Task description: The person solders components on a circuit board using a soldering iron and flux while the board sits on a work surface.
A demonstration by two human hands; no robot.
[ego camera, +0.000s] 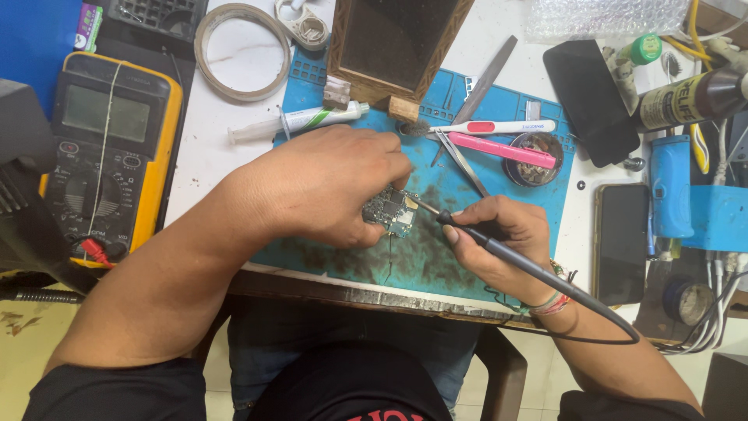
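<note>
My left hand (331, 187) presses down on a small circuit board (392, 211) that lies on a stained blue work mat (436, 257); the hand covers most of the board. My right hand (499, 238) grips a dark soldering iron (506, 253) like a pen. Its metal tip touches the board's right edge. The iron's black cord loops off past my right wrist, which wears coloured thread bands.
A yellow multimeter (109, 148) sits at the left. A tape ring (241, 51), a syringe (300, 121), tweezers (460, 160), a pink tool (502, 150) and a small dish (534, 160) lie behind the board. Two dark phones (590, 101) (621, 242) and cables lie at the right.
</note>
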